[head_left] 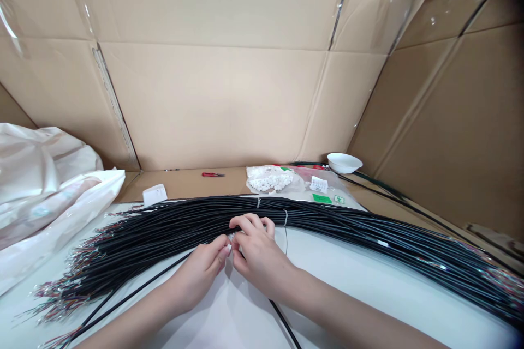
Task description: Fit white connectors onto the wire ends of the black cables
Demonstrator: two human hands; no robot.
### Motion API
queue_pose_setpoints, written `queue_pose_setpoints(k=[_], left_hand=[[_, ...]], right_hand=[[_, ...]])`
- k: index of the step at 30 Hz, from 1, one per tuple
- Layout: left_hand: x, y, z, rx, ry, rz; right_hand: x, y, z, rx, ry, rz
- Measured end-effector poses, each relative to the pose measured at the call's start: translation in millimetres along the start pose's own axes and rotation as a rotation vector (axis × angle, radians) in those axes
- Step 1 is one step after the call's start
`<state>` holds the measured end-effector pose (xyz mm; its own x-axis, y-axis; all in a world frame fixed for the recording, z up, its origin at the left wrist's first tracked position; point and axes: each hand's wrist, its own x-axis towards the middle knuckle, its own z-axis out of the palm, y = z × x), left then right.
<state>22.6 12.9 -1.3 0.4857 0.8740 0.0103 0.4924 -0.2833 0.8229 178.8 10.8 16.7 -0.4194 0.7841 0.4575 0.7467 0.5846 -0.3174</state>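
Black cables (184, 223), white label (319, 184), unreadable print

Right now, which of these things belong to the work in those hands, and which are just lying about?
In the work: left hand, right hand, black cable bundle.
Lying about: red-handled tool, bag of small white parts, white bowl, white plastic bag.

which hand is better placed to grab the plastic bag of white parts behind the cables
Right, probably: the right hand has its fingers over the black cable bundle, closer to the plastic bag, while the left hand sits lower, at the bundle's near edge.
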Motion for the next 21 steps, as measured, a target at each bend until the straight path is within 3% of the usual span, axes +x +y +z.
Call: queue_pose_setpoints(k=[21], left_hand=[[0.4, 1.1, -2.0, -0.072, 0.007, -0.008]], right_hand=[[-3.2, 2.8, 11.1, 0.008, 0.123, 0.021]])
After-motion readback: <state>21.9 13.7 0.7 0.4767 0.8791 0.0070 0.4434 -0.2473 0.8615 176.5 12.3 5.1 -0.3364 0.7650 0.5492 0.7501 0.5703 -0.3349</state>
